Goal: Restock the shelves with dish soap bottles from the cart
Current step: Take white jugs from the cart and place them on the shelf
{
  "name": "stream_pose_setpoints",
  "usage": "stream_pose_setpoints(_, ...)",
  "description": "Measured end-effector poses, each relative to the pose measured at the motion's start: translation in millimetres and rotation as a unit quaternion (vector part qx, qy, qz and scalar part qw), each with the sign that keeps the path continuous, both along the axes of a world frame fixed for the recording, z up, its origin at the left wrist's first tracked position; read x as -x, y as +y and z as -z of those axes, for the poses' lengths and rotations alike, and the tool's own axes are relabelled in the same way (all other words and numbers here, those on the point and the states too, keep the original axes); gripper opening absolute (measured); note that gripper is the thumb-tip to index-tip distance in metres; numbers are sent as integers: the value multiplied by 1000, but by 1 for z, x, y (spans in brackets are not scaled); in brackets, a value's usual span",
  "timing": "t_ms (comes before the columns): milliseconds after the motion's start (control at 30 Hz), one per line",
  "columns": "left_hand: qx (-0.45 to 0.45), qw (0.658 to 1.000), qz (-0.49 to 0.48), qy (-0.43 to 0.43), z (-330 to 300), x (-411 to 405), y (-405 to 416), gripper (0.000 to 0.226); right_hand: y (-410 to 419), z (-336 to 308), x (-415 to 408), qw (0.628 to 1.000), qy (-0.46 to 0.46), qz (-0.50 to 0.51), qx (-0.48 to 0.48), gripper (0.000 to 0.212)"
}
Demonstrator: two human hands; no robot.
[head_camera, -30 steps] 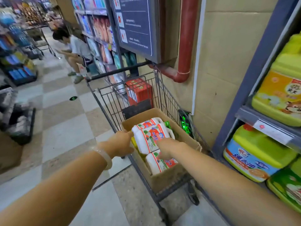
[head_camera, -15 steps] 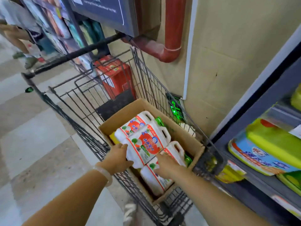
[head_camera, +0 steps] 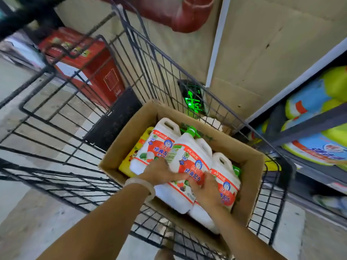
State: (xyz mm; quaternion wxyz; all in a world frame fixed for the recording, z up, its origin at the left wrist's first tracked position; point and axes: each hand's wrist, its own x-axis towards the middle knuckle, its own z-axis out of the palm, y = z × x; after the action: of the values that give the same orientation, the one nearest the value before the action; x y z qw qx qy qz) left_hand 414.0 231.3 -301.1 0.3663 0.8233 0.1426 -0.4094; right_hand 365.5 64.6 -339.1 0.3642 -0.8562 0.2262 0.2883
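Observation:
A cardboard box (head_camera: 251, 177) sits in the black wire cart (head_camera: 78, 117) and holds three white dish soap jugs with red labels. The middle jug (head_camera: 189, 156), green-capped, lies on top of the others. My left hand (head_camera: 159, 171) grips its left side and my right hand (head_camera: 204, 192) presses on its lower right side. Another white jug (head_camera: 159, 143) lies to the left, and a third (head_camera: 227, 177) to the right. A yellow bottle (head_camera: 135, 152) shows at the box's left edge.
The store shelf (head_camera: 309, 124) at the right holds large yellow-green jugs with blue labels (head_camera: 315, 147). A red box (head_camera: 90, 61) stands behind the cart. A red pipe (head_camera: 187, 14) runs along the beige wall. A green lit sign (head_camera: 193, 98) glows near the floor.
My view has moved closer and tilted down over the cart. Both hands have closed in on the middle jug, the left from the box edge onto its side.

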Motion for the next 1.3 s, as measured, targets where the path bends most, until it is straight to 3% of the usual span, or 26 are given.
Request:
stream_pose_setpoints(200, 58, 995, -57, 60, -1, -16, -4, 50, -7, -10, -12, 989, 52, 96, -97, 68)
stream_pose_setpoints(400, 106, 984, -137, 32, 7, 1, 5, 77, -1, -25, 3, 965, 16, 171, -195, 31)
stream_pose_setpoints(500, 159, 969, -184, 46, -5, 12, 17, 53, 0, -28, 10, 938, 37, 206, -278, 30)
stream_pose_setpoints(600, 211, 950, -217, 74, -24, 21, 27, 51, 2, -43, 9, 867, 118, 255, -411, 31)
stream_pose_setpoints(667, 228, 944, -226, 80, -36, 27, 30, 47, 3, -53, 7, 841, 132, 259, -456, 44)
stream_pose_setpoints(800, 241, 951, -181, 66, -61, 36, 27, 55, -4, -71, 10, 878, 57, 214, -424, 76)
stream_pose_setpoints(867, 251, 953, -168, 40, -78, 41, 16, 44, -15, -86, 15, 886, 20, 203, -416, 89)
stream_pose_setpoints(1000, 273, 953, -131, -7, -119, 55, -23, 57, -53, -124, 35, 895, -57, 199, -396, 55)
stream_pose_setpoints(1067, 282, 954, -99, -34, -140, 65, -49, 69, -80, -147, 50, 896, -97, 206, -383, 52)
stream_pose_setpoints(1167, 304, 948, -51, -82, -176, 87, -99, 62, -128, -185, 78, 890, -159, 213, -370, 46)
stream_pose_setpoints(1300, 327, 933, 11, -149, -224, 118, -179, 74, -208, -248, 126, 878, -246, 203, -357, 55)
